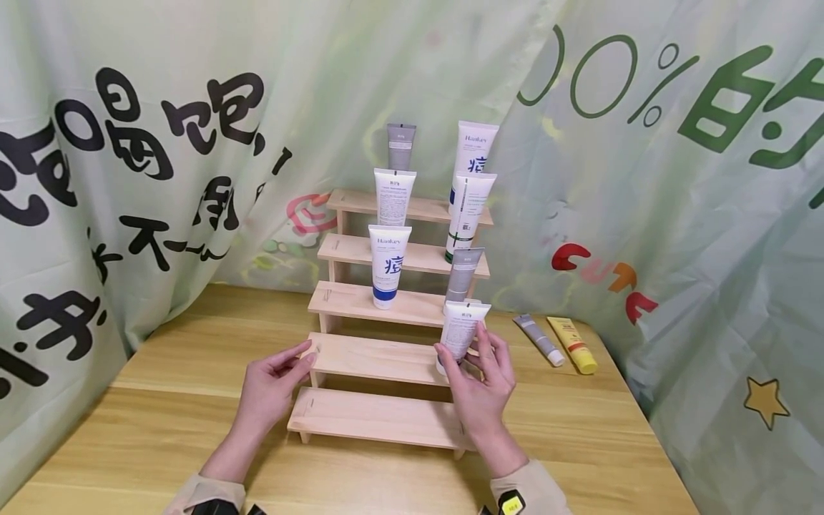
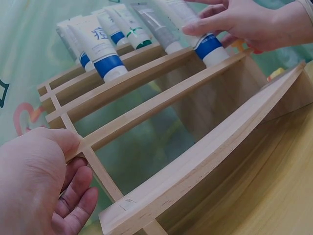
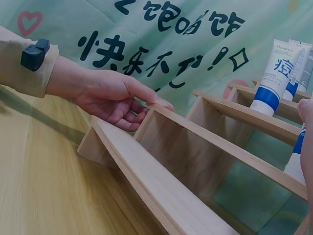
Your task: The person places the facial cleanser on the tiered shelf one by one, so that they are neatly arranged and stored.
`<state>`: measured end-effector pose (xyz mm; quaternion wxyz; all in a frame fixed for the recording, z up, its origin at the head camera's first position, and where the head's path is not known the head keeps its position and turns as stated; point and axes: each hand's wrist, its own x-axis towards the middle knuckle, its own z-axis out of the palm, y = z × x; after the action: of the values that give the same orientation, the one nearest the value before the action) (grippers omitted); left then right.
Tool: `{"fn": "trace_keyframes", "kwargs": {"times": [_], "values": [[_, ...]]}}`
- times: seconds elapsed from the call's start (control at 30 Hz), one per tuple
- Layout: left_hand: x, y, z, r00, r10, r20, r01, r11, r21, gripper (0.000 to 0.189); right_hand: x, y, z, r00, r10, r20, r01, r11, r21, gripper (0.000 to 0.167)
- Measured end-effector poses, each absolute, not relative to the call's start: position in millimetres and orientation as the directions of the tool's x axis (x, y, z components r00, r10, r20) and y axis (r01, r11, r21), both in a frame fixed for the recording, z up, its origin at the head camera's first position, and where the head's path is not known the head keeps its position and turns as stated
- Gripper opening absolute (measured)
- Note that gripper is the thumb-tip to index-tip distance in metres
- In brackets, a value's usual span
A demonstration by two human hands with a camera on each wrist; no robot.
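Note:
A stepped wooden stand point(image 1: 380, 418) rises in the middle of the table. My left hand point(image 1: 270, 383) pinches the left end of its second step from the bottom, thumb on top and fingers below, as the left wrist view shows. On the right end of that same step, my right hand point(image 1: 483, 379) holds a white squeeze tube point(image 1: 461, 330) between thumb and fingers, cap down. In the left wrist view the blue band on this tube point(image 2: 209, 45) shows. Just behind it stands a grey tube point(image 1: 463, 275) on the third step.
Several more tubes stand on the upper steps, among them a white tube with a blue base point(image 1: 389, 268) and a green-banded one point(image 1: 468, 214). A grey tube point(image 1: 539, 340) and a yellow tube point(image 1: 572, 345) lie on the table point(image 1: 579, 443) at right. Printed curtains point(image 1: 193, 43) hang behind.

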<state>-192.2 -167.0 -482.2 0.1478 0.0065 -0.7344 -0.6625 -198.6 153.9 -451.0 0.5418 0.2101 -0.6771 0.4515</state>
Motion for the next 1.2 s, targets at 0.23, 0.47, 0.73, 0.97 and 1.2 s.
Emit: {"fn": "trace_keyframes", "kwargs": {"times": [0.23, 0.47, 0.73, 0.97, 1.2], "values": [[-193, -167, -483, -0.955, -0.205, 0.216, 0.197, 0.109, 0.974, 0.033, -202, 157, -458, -0.338, 0.215, 0.916, -0.762, 0.509, -0.401, 0.089], [-193, -167, -483, -0.955, -0.203, 0.215, 0.195, 0.116, 0.974, 0.034, -188, 153, -431, -0.269, 0.237, 0.933, -0.817, 0.456, -0.352, 0.061], [-193, -167, -485, -0.951, -0.208, 0.230, 0.210, 0.114, 0.971, 0.032, -188, 177, -413, -0.138, 0.280, 0.950, -0.823, 0.502, -0.267, 0.028], [-193, -167, -484, -0.948, -0.208, 0.242, 0.221, 0.117, 0.968, 0.032, -186, 212, -413, -0.250, 0.236, 0.939, -0.765, 0.546, -0.341, 0.028], [-192, -167, -482, -0.947, -0.211, 0.241, 0.223, 0.105, 0.969, 0.031, -206, 258, -439, -0.376, 0.236, 0.896, -0.684, 0.582, -0.440, 0.041]]}}
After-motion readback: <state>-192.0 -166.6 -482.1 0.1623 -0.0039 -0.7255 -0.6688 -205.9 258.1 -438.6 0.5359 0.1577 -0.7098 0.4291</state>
